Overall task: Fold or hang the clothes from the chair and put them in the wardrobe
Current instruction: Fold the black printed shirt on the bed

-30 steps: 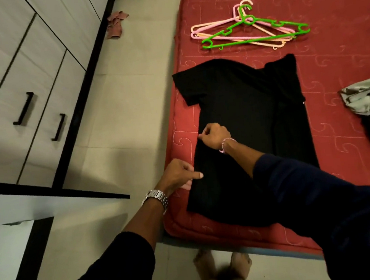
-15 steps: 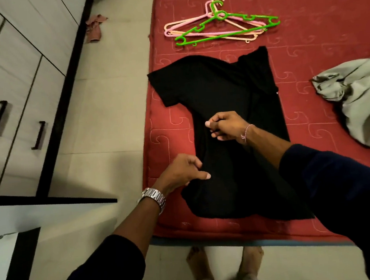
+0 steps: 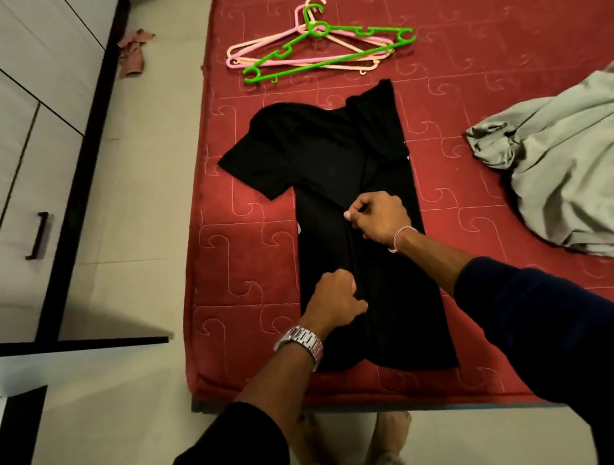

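Both hands (left hand (image 3: 336, 295), right hand (image 3: 381, 217)) carried the black T-shirt's (image 3: 328, 155) edge inward.

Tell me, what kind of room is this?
Most likely a bedroom. There is a red mattress with a black T-shirt spread on it, plastic hangers lying nearby, and a white wardrobe with dark handles beside it.

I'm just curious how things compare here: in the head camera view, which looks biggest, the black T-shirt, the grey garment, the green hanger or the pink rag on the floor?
1. black T-shirt
2. grey garment, though the frame's edge cuts it off, so this is unsure
3. green hanger
4. pink rag, smallest, though farthest away
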Tool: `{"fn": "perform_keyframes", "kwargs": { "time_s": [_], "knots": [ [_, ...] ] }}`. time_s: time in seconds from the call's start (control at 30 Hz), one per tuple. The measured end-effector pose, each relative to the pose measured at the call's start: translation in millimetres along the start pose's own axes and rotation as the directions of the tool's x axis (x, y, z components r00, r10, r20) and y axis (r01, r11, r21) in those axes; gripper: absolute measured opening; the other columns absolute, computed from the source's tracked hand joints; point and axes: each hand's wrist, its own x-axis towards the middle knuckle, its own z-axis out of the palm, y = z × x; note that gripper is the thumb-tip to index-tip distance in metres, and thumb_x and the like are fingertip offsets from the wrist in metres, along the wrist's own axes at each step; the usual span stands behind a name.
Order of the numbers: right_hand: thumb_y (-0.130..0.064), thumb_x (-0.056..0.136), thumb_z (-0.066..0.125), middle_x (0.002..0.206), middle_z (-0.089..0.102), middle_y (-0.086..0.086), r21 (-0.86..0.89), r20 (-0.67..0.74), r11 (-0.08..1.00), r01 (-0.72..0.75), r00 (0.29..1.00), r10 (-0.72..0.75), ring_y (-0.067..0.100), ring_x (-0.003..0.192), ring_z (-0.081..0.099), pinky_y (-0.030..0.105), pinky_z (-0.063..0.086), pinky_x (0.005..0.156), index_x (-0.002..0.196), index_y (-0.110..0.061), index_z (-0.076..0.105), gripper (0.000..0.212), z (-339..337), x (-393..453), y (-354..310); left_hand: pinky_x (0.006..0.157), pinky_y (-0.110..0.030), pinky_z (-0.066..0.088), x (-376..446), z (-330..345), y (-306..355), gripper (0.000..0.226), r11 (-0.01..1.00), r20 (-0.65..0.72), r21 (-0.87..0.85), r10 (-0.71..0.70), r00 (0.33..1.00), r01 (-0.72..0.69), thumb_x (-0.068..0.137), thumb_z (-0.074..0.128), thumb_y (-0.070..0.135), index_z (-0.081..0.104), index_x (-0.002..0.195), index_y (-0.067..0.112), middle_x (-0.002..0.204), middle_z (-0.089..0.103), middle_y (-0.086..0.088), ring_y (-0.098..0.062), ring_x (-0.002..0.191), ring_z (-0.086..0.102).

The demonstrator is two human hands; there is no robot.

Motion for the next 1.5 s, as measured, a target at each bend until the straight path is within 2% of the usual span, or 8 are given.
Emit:
{"fn": "perform_keyframes", "kwargs": {
  "time_s": [0.2,0.37,0.5,0.8,0.97,1.13,1.33,1.5],
  "knots": [
    [-0.041,0.091,0.066,0.074,0.067,-0.006,-0.046,-0.084,0.998,0.041,0.995,-0.045,0.019,0.077,0.066,0.038,0.057,0.07,0.084,-0.029,0.065,0.014,1.1,-6.6,3.2,0.052,-0.037,0.056,-3.4,-5.1,12.4,0.027,0.972,0.061,-0.226,-0.051,0.997,0.064,0.082,0.081,0.018,0.057,0.081,0.007,0.061,0.06,-0.006,-0.015,0.049,0.057],
    [-0.038,0.096,0.059,0.082,0.067,0.001,-0.173,-0.086,0.98,0.101,0.989,-0.117,0.025,0.079,0.065,0.037,0.051,0.066,0.099,-0.026,0.059,0.012,2.8,-11.1,10.1,0.063,-0.04,0.062,-12.9,-8.7,17.5,0.038,0.821,0.395,-0.484,-0.103,0.913,0.302,0.095,0.067,0.035,0.06,0.118,0.005,0.09,0.075,-0.019,-0.032,0.076,0.075],
    [-0.039,0.099,0.053,0.075,0.062,-0.003,-0.265,-0.038,0.907,0.328,0.936,-0.35,0.025,0.069,0.062,0.037,0.049,0.059,0.105,-0.026,0.048,0.015,3.4,-25.4,13.4,0.064,-0.038,0.061,-19.8,-23.2,10.6,0.03,0.797,0.485,-0.491,-0.086,0.87,0.352,0.097,0.064,0.032,0.065,0.116,0.008,0.094,0.076,-0.018,-0.033,0.077,0.074],
    [-0.041,0.098,0.054,0.103,0.072,0.003,-0.364,0.078,0.876,0.316,0.948,-0.31,0.027,0.092,0.07,0.039,0.058,0.075,0.122,-0.027,0.065,0.03,8.0,-18.6,-4.5,0.047,-0.022,0.052,10.3,-81.8,-5.6,0.019,0.732,-0.037,-0.646,-0.314,0.949,0.217,0.102,0.055,0.017,0.061,0.09,0.005,0.076,0.068,-0.013,-0.014,0.05,0.061],
    [-0.045,0.099,0.05,0.114,0.07,0.003,-0.416,0.133,0.85,0.322,0.947,-0.294,0.027,0.098,0.069,0.04,0.056,0.08,0.138,-0.032,0.054,0.041,22.8,10.7,-31.0,0.074,-0.046,0.062,56.2,-125.4,-31.2,0.014,0.748,-0.227,-0.628,-0.439,0.87,0.213,0.093,0.068,0.022,0.06,0.091,0.01,0.09,0.07,-0.015,-0.022,0.069,0.067],
    [-0.042,0.097,0.054,0.103,0.072,0.0,-0.384,0.05,0.871,0.305,0.949,-0.31,0.026,0.092,0.07,0.035,0.054,0.072,0.122,-0.029,0.065,0.03,35.4,49.9,-65.8,0.099,-0.038,0.049,109.1,-171.4,-44.1,0.053,0.842,-0.445,-0.503,-0.445,0.777,0.194,0.09,0.07,0.015,0.043,0.134,0.0,0.126,0.059,-0.016,-0.03,0.114,0.059],
    [-0.047,0.089,0.058,0.089,0.069,-0.001,-0.307,0.074,0.947,0.097,0.994,-0.078,0.027,0.087,0.067,0.031,0.046,0.069,0.085,-0.028,0.065,0.021,41.6,83.3,-91.9,0.098,-0.042,0.054,160.8,-202.8,-41.6,0.069,0.38,-0.241,-0.918,-0.763,0.599,0.115,0.08,0.081,0.008,0.046,0.137,-0.008,0.131,0.06,-0.022,-0.033,0.115,0.064],
    [-0.038,0.089,0.053,0.073,0.069,-0.005,-0.078,0.284,0.997,-0.027,0.958,0.048,0.02,0.073,0.067,0.033,0.052,0.072,0.079,-0.023,0.068,0.023,28.9,102.0,-89.6,0.084,-0.041,0.061,181.1,-213.4,-29.8,0.018,0.327,-0.176,-0.941,-0.691,0.701,0.086,0.084,0.075,0.01,0.068,0.099,0.002,0.103,0.072,-0.013,-0.026,0.089,0.071]
  ]
}}
